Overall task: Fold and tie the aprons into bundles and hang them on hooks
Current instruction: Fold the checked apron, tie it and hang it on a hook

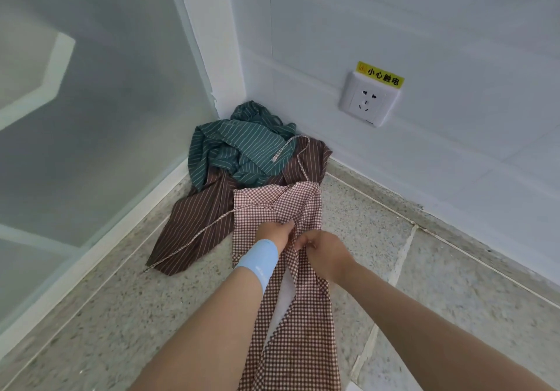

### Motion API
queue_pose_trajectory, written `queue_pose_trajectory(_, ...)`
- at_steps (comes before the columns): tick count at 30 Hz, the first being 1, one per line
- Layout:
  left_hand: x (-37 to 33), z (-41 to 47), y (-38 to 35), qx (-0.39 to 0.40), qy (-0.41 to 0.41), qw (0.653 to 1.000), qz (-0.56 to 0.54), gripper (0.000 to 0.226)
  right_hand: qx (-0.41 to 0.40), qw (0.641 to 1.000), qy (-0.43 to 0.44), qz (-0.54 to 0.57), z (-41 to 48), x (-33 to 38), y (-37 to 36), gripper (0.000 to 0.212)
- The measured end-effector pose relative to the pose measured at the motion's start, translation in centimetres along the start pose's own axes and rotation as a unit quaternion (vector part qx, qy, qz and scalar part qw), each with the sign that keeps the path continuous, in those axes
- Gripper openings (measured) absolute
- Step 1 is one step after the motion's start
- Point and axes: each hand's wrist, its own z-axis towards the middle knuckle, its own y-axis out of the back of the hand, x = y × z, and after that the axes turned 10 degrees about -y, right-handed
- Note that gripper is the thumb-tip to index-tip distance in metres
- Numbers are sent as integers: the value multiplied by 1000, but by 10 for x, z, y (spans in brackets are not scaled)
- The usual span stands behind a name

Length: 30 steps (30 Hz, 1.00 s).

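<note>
**Item 1. Checked apron** (291,330): red-and-white gingham, the one in hand. Its far end lies on the floor (424,284), with an edge over the brown apron. The near end runs back toward the person in two long flaps with a gap between them. It is gathered at the middle, is not a bundle, and shows no knot.

**Item 2. Left hand** (274,233): a blue wristband (257,262) sits below it. The fingers are curled into the gingham at the gathered middle, pinching a fold.

**Item 3. Right hand** (325,251): just beside the left and almost touching it, with the fingers closed on the same gathered stretch of cloth.

**Item 4. Brown striped apron** (194,227): spread loose and crumpled on the floor, one strap trailing toward the near left. Neither folded nor tied.

**Item 5. Green striped apron** (230,148): heaped in the corner, partly on top of the brown one. Neither folded nor tied.

**Item 6. Wall socket** (368,102): low on the right-hand wall, with a yellow warning label (380,78) above it, well apart from the cloth.

**Item 7. Glass partition** (91,118): forms the left side of the corner.

**Hooks:** none in view.

**Progress, as I judge it:** early. No finished bundle is in view and nothing is hung. The gingham appears to be at the gathering or first-fold step. It has yet to be tied and hung, and the two striped aprons have yet to be picked up at all.
</note>
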Motion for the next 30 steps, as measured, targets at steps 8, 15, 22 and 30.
queue_pose_trajectory(8, -12, 14, 3, -72, -113, 991, 14, 19, -144, 984, 92, -49, 23, -1, 6, 34)
queue_pose_trajectory(15, -5, 14, 30, -182, -220, 946, 150, 13, -194, 971, 88, -105, 40, 15, 4, 41)
queue_pose_trajectory(22, -23, 38, 18, -106, -244, 894, 361, 23, -189, 974, 106, -64, 46, 10, 7, 35)
queue_pose_trajectory(30, -32, 41, 36, -122, -213, 955, 169, 9, -185, 966, 112, -143, 54, 2, 25, 51)
